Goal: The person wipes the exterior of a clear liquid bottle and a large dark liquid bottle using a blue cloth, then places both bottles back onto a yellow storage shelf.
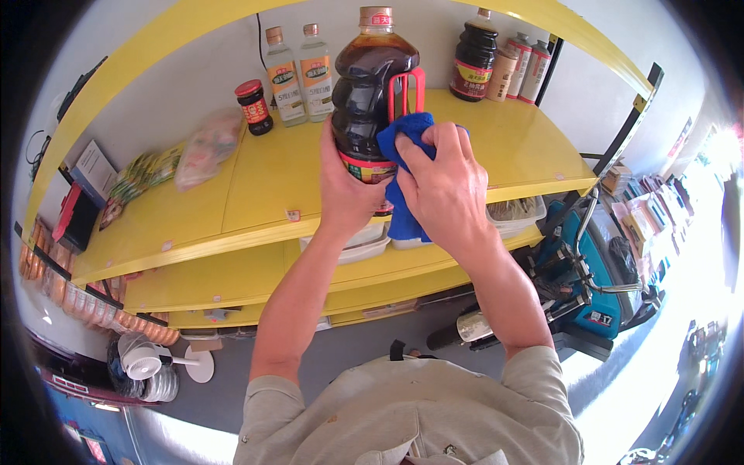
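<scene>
A large plastic bottle of dark sauce with a red handle is held upright in front of the yellow metal shelf. My left hand grips its lower part from the left, around the label. In my right hand is a bunched blue cloth, pressed against the bottle's right side just below the handle. Part of the label is hidden behind the cloth and my fingers.
Behind stand two clear vinegar bottles, a red-lidded jar, another dark sauce bottle and red-and-white cans. Plastic packets lie at left. A yellow beam arches overhead. A teal vehicle stands at right, a white fan lower left.
</scene>
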`<state>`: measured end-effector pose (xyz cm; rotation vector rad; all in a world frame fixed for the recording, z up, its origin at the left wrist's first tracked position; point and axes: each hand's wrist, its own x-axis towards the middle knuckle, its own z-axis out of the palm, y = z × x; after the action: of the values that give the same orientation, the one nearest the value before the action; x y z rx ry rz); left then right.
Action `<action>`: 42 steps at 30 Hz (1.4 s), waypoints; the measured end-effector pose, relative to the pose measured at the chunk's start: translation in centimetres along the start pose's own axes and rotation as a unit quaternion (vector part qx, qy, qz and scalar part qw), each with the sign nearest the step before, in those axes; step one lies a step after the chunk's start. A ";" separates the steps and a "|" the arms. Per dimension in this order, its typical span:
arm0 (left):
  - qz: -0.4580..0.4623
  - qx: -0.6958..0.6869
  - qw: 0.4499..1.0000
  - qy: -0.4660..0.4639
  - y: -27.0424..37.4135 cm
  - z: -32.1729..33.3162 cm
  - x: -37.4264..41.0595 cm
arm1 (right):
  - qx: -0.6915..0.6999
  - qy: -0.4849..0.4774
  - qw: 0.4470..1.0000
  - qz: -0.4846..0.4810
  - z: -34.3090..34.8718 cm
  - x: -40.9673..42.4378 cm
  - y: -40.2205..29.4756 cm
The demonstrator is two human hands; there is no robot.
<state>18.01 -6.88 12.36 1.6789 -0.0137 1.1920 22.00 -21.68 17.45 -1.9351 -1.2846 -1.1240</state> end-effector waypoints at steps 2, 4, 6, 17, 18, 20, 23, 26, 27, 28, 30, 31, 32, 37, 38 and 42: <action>0.022 0.004 1.000 -0.009 0.0 -0.2 0.0 | 0.017 -0.008 1.000 -0.008 -0.5 -0.2 0.4; 0.024 -0.008 1.000 -0.016 -0.1 -0.4 -0.1 | 0.031 -0.002 0.999 -0.013 -0.9 -0.1 0.6; 0.026 -0.026 0.999 -0.020 -0.5 -0.4 0.0 | 0.043 0.018 0.999 -0.025 -0.9 1.1 1.0; 0.026 0.013 1.000 0.011 -1.6 -0.5 0.3 | 0.042 0.070 0.996 -0.043 0.4 2.6 -0.5; 0.014 0.008 1.000 0.013 -1.7 -0.5 0.2 | 0.041 0.051 0.997 -0.046 0.3 1.9 -0.7; 0.006 0.016 1.000 0.003 -1.2 -0.6 -0.1 | 0.045 0.002 0.998 -0.042 0.0 0.4 -1.0; 0.020 0.009 0.999 -0.024 -1.3 -1.0 0.1 | 0.050 -0.021 0.998 -0.031 -0.3 -1.2 -0.4; -0.007 -0.008 0.999 -0.033 -0.3 -1.0 -0.1 | 0.031 0.006 0.999 0.000 -0.3 -1.7 1.0; -0.010 -0.029 0.999 -0.036 0.1 -0.7 0.0 | 0.030 0.015 0.999 0.007 -0.2 -1.5 1.2; -0.013 -0.050 0.998 -0.039 0.4 -0.5 0.0 | 0.029 0.025 0.999 0.015 0.0 -1.5 1.3; -0.008 -0.048 0.998 -0.028 -0.3 -0.5 -0.1 | 0.038 0.044 0.998 0.002 0.6 -1.5 0.9; -0.005 -0.046 0.999 -0.024 -0.4 -0.5 -0.1 | 0.051 0.052 0.997 -0.021 1.0 -1.7 0.4; -0.029 -0.032 0.999 -0.016 -0.3 -0.5 -0.2 | 0.062 0.041 0.997 -0.012 1.1 -2.0 -0.1; -0.018 -0.020 0.999 -0.037 0.2 -0.4 -0.3 | 0.127 0.093 0.987 0.022 1.5 -2.3 2.4; -0.017 -0.012 0.999 -0.033 0.5 -0.3 -0.3 | 0.137 0.104 0.984 0.036 1.5 -2.0 3.1; -0.015 -0.033 0.999 -0.033 -0.9 -0.2 -0.4 | 0.205 0.147 0.966 0.049 1.6 0.6 4.8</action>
<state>18.12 -6.49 11.49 1.6545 -0.0690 1.1017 27.04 -22.00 17.24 -1.4493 -1.1390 -0.9619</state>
